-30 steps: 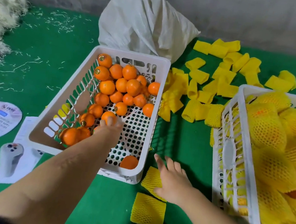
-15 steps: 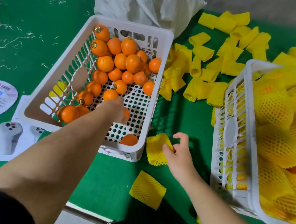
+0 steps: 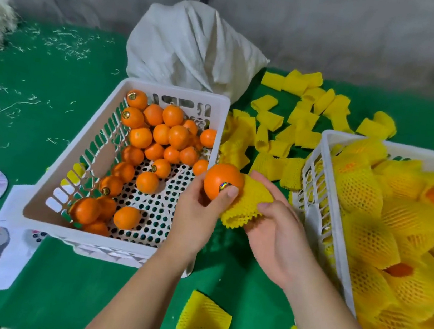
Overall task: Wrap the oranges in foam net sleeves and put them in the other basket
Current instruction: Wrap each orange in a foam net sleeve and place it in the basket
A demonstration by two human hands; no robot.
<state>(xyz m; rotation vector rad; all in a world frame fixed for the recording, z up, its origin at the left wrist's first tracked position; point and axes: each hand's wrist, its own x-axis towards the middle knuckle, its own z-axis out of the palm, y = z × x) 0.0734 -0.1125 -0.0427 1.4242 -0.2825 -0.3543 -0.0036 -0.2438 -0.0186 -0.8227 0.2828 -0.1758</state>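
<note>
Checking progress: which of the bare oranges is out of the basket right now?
The orange with the shiny sticker, gripped by the left hand against the foam sleeve in the right hand. The other bare ones lie in the left basket.

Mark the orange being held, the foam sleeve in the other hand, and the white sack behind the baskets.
held orange (image 3: 221,177): head view, on its bare upper skin.
foam sleeve (image 3: 249,200): head view, on the netting's middle.
white sack (image 3: 187,47): head view, on its front face.

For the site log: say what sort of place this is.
Probably a small fruit-packing station: a basket of loose oranges, foam sleeves strewn over green matting, and a second basket of wrapped fruit.
</note>
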